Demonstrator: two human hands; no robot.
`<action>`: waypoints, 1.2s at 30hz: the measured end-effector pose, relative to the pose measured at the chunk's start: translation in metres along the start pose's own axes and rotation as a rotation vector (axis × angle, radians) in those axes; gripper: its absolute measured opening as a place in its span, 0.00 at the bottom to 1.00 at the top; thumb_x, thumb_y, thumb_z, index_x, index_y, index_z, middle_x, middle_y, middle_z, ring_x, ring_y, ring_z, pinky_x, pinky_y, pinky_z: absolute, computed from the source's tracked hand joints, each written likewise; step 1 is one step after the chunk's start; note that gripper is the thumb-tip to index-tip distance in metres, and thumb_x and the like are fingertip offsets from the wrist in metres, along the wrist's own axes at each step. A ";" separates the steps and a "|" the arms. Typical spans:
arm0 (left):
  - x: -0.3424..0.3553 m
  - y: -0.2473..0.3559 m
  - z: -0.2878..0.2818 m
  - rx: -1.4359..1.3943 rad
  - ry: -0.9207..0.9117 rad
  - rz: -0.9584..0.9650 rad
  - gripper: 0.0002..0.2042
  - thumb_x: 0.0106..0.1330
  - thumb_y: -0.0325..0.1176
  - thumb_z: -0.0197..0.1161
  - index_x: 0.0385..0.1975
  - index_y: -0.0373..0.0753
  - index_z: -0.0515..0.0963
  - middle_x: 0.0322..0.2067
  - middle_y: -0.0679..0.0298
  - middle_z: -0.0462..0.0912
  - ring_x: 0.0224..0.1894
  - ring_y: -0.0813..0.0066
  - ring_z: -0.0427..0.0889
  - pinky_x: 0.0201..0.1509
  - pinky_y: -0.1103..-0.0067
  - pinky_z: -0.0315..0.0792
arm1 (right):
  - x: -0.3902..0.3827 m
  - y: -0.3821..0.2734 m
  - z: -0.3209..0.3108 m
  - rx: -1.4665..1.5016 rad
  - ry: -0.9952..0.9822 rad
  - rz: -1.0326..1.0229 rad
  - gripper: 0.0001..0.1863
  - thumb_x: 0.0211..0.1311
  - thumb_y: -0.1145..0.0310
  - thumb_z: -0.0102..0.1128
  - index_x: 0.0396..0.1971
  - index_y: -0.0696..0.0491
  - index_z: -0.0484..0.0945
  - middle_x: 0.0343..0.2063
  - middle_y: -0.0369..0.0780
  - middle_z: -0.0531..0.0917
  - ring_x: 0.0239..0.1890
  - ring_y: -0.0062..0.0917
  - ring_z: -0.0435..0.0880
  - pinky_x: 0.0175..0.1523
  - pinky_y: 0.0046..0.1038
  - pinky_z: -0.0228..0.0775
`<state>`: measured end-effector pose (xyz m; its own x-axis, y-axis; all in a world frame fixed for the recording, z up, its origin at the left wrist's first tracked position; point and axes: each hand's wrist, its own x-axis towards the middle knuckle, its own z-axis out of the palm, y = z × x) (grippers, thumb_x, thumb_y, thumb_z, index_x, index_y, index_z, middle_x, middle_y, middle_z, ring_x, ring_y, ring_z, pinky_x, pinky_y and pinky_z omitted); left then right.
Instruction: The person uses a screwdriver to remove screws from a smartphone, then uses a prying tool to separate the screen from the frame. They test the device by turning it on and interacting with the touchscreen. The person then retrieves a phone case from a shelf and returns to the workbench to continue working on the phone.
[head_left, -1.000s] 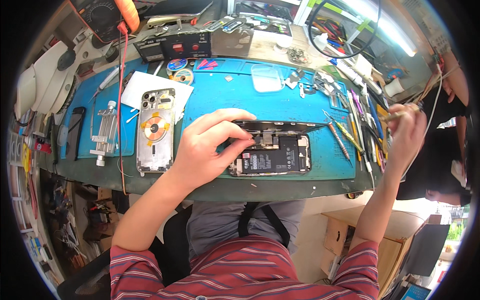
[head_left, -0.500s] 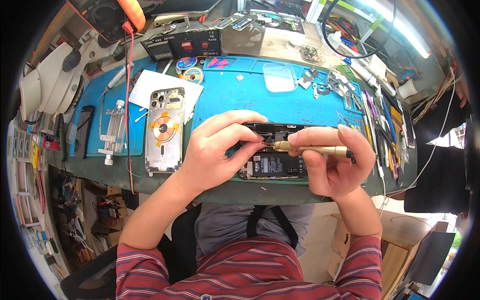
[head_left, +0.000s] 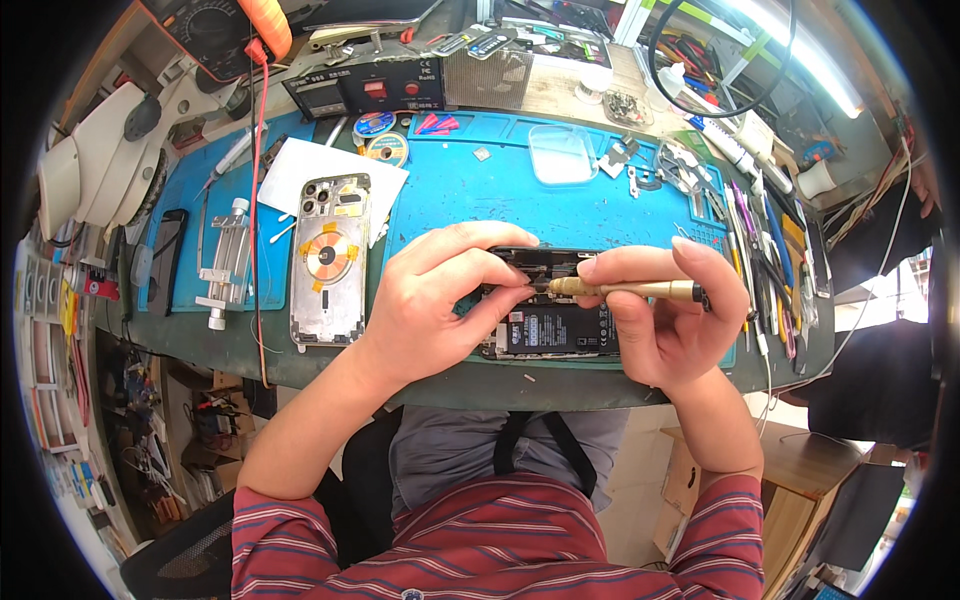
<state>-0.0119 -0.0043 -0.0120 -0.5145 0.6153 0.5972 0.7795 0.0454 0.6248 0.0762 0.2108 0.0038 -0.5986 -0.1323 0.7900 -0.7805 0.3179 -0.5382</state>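
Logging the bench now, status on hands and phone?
Left hand steadies opened phone. Right hand grips brass screwdriver, tip at phone's upper edge. Nothing blocking.

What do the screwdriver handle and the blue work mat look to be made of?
Screwdriver in the right hand: handle seems metal, brass-gold with a soft sheen and a dark end cap. Blue mat: probably silicone or rubber, matte, with moulded tray recesses along its far edge. The left hand steadies the opened phone.
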 end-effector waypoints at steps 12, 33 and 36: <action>0.000 0.000 0.000 0.023 0.006 -0.001 0.08 0.53 0.19 0.73 0.30 0.35 0.81 0.46 0.55 0.86 0.47 0.63 0.86 0.48 0.74 0.80 | -0.001 0.002 0.000 -0.013 -0.008 -0.001 0.30 0.65 0.84 0.60 0.65 0.62 0.60 0.39 0.52 0.86 0.36 0.32 0.88 0.43 0.29 0.81; 0.000 -0.002 0.000 0.005 0.005 0.016 0.09 0.52 0.19 0.74 0.31 0.35 0.82 0.46 0.56 0.86 0.46 0.64 0.86 0.48 0.74 0.80 | 0.000 0.005 -0.005 -0.135 0.026 -0.043 0.30 0.68 0.78 0.61 0.65 0.61 0.57 0.38 0.49 0.88 0.33 0.29 0.89 0.40 0.26 0.77; -0.001 -0.001 0.000 0.015 0.004 0.005 0.09 0.52 0.19 0.74 0.31 0.35 0.82 0.46 0.56 0.86 0.46 0.64 0.86 0.48 0.74 0.80 | 0.000 0.005 -0.004 -0.119 0.024 -0.028 0.30 0.68 0.78 0.61 0.65 0.61 0.58 0.38 0.49 0.88 0.33 0.29 0.88 0.40 0.26 0.77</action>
<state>-0.0123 -0.0051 -0.0128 -0.5118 0.6128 0.6021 0.7872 0.0539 0.6143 0.0731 0.2167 0.0022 -0.5714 -0.1209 0.8117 -0.7691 0.4241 -0.4782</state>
